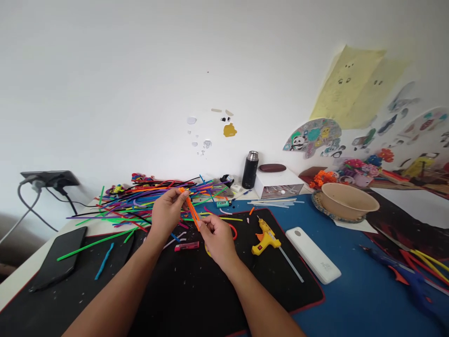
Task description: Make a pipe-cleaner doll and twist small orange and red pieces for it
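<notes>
Stretched between my two hands is a small bunch of orange pipe cleaners (191,208). My left hand (167,210) pinches its upper end between thumb and fingertips, and my right hand (218,238) pinches the lower end. Behind my left hand lies a large heap of pipe cleaners (140,199) in many colours. A pink lighter (187,246) rests on the black mat (182,290) below the bunch. Beside my right hand, red scissor handles (233,230) show in part, the rest hidden by the hand.
Right of my hands lies a yellow glue gun (266,238) with a glue stick in it, then a white power bank (313,255). A black flask (250,170), a white box (277,181) and a beige bowl (351,201) stand farther back. A blue glue gun (403,276) is at far right.
</notes>
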Motion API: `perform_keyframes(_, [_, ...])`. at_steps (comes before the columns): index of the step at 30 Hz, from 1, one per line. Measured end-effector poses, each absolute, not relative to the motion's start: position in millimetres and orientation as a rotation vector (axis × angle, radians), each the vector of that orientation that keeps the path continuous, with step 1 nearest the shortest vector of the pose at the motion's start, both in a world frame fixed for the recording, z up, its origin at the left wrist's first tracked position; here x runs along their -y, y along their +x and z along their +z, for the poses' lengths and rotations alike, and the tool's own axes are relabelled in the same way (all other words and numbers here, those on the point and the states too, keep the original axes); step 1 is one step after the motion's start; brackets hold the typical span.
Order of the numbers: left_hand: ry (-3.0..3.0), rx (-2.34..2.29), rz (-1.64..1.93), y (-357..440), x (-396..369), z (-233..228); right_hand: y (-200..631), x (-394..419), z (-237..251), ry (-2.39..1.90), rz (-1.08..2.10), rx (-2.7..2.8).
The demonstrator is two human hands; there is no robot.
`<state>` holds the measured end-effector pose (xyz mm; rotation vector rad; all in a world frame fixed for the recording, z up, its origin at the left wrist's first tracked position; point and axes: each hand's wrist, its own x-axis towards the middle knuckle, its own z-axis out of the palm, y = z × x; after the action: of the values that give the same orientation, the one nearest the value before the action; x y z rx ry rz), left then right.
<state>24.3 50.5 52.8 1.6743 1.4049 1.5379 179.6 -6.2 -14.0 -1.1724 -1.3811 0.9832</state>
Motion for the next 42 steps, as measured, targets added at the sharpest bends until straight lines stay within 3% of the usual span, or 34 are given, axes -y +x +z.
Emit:
perform_keyframes(7, [1.785,-1.544,1.487,26.3,-56.8,54.0,184.9,11.8,0.3,-1.214,0.752,1.519])
perform_keyframes(10, [1.675,-1.321,1.500,22.8,-57.9,55.9,184.0,15.3,2.6,-1.203,0.687,1.619])
perform_keyframes(14, [1.497,-0.983,1.445,20.7,-55.4,62.3,181.2,16.1,0.8,-1.150,0.799,1.601])
perform_keyframes(19, [1.466,-0.896,1.335,21.7,-49.9,68.1,180.6,15.0,-0.5,-1.161,0.907,1.590])
perform_keyframes(25, [1.297,-0.803,1.379,28.0,-42.7,77.5,184.2,18.6,5.3,-1.257,0.614,1.697])
perform_keyframes(32, [1.243,-0.748,1.405,31.8,-29.4,91.7,184.8,22.8,10.0,-1.257,0.523,1.705])
perform_keyframes(42, [1.151,-0.712,1.566,12.4,-45.2,88.7,175.3,21.9,4.5,-1.001,1.017,1.442])
